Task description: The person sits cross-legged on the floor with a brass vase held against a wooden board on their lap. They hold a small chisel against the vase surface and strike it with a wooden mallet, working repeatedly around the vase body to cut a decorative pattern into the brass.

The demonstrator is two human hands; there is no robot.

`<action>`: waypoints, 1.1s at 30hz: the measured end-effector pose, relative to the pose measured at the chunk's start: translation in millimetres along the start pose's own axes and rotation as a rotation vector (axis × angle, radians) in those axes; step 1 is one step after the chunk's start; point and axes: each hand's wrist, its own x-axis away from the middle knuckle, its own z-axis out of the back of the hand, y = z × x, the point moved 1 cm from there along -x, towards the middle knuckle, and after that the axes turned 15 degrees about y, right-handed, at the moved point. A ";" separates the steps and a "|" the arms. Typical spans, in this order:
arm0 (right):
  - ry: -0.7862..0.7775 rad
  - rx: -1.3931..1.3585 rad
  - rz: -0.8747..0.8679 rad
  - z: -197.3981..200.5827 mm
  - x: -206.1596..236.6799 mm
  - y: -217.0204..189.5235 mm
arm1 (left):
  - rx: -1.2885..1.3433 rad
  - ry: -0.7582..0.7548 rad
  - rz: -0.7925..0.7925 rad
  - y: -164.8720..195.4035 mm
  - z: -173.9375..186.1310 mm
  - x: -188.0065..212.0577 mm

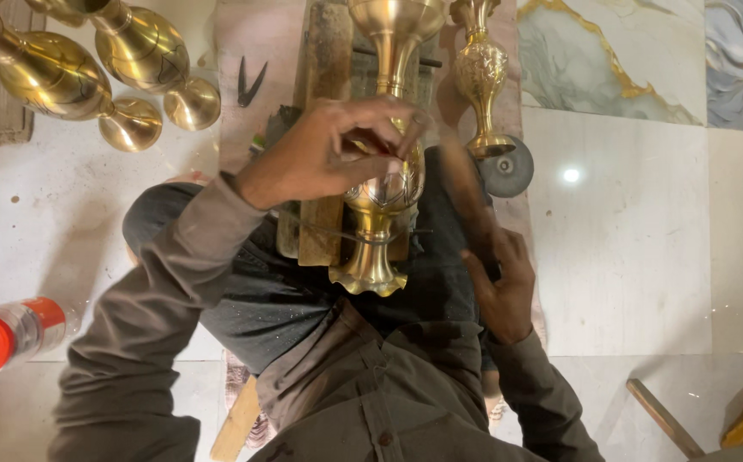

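Two hands are in my view, and I describe from the biggest things down to the smallest. Biggest is the floor of pale marble tiles (pixel 628 257), where the person sits with dark trousers (pixel 303 299) and an olive shirt (pixel 389 402). Across the lap lies a wooden block (pixel 324 128), and on it rests the brass vase (pixel 384 201), long and shiny, with its scalloped foot toward the body and its wide mouth pointing away from me. Its belly has an engraved pattern.

At the upper left I see two more brass vases (pixel 89 68) lying on their sides, close together. One slimmer carved brass vase (pixel 481 77) lies just beside the main one, on its right side, and its foot touches a grey round disc (pixel 508 171).

My left hand (pixel 329 154) is over the belly of the vase on the block. The fingers are curled narrow, thumb and fingertips pinched together at a small thing which I cannot make out. My right hand (pixel 500 282) rests on the right thigh. It seems to grip a dark, blurred tool handle (pixel 466 192) which points up toward the vase, but I cannot tell this surely.

Smaller things: a red-capped bottle (pixel 3 338) at the left edge, a wooden stick (pixel 662 419) at the lower right, and black pliers (pixel 250 81) near the block.
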 end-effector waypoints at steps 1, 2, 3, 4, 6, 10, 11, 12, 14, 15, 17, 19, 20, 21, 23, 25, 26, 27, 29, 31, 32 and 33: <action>0.003 -0.004 0.009 -0.8 1.9 -0.7 | -0.020 -0.080 0.016 0.6 -2.3 -7.4; 0.009 -0.008 0.016 -1.5 4.0 -1.5 | -0.072 -0.130 -0.091 2.3 -4.1 -13.9; 0.018 -0.011 0.027 -2.3 5.6 -2.4 | -0.125 -0.179 -0.204 3.5 -6.6 -21.0; 0.023 -0.030 -0.019 -3.3 7.4 -2.9 | -0.181 -0.224 -0.319 5.0 -8.9 -27.2; 0.022 -0.068 -0.120 -5.2 12.4 -4.7 | -0.223 -0.368 -0.117 5.8 -12.6 -35.6; -0.001 -0.004 -0.089 -6.8 19.2 -9.9 | -0.227 -0.513 -0.069 14.4 -19.5 -46.4; 0.014 -0.014 -0.101 -6.6 21.4 -11.4 | -0.255 -0.545 -0.085 16.3 -20.5 -49.8; 0.026 -0.023 -0.120 -6.2 23.7 -12.7 | -0.278 -0.580 -0.097 18.2 -22.1 -52.3; 0.006 0.006 -0.084 -5.5 26.7 -14.8 | -0.291 -0.635 -0.105 21.3 -25.4 -56.8; 0.000 0.021 -0.063 -5.4 27.8 -15.6 | -0.282 -0.654 -0.099 22.7 -27.2 -58.6; 0.048 0.019 -0.072 -4.1 30.0 -16.6 | -0.294 -0.699 -0.061 24.1 -31.2 -62.0; 0.039 0.031 -0.098 -3.2 31.8 -17.1 | -0.347 -0.746 0.004 24.6 -33.2 -64.1; 0.013 0.045 -0.118 -2.9 32.7 -17.1 | -0.341 -0.752 0.003 25.3 -33.9 -65.1; -0.012 0.060 -0.137 -2.4 33.5 -17.3 | -0.337 -0.758 0.000 26.1 -34.7 -66.3; 0.040 0.058 -0.152 -0.8 35.0 -17.9 | -0.302 -0.763 -0.053 27.8 -35.6 -69.4; 0.048 0.084 -0.147 -0.2 35.9 -18.1 | -0.234 -0.756 -0.126 30.4 -35.1 -69.9; 0.030 0.112 -0.139 -0.1 36.1 -17.9 | -0.271 -0.776 -0.083 30.8 -35.2 -68.9; 0.018 0.139 -0.126 -0.1 35.6 -17.4 | -0.312 -0.796 -0.045 30.6 -34.9 -69.3; 0.080 0.124 -0.148 1.1 34.0 -15.7 | -0.349 -0.808 -0.051 30.2 -34.7 -70.8; 0.088 0.123 -0.136 2.4 31.7 -13.6 | -0.322 -0.788 -0.115 30.3 -35.6 -71.0; 0.060 0.128 -0.119 3.2 31.1 -12.6 | -0.324 -0.798 -0.080 29.5 -36.1 -70.1; 0.034 0.134 -0.103 3.9 31.1 -11.8 | -0.326 -0.809 -0.046 28.5 -36.4 -69.9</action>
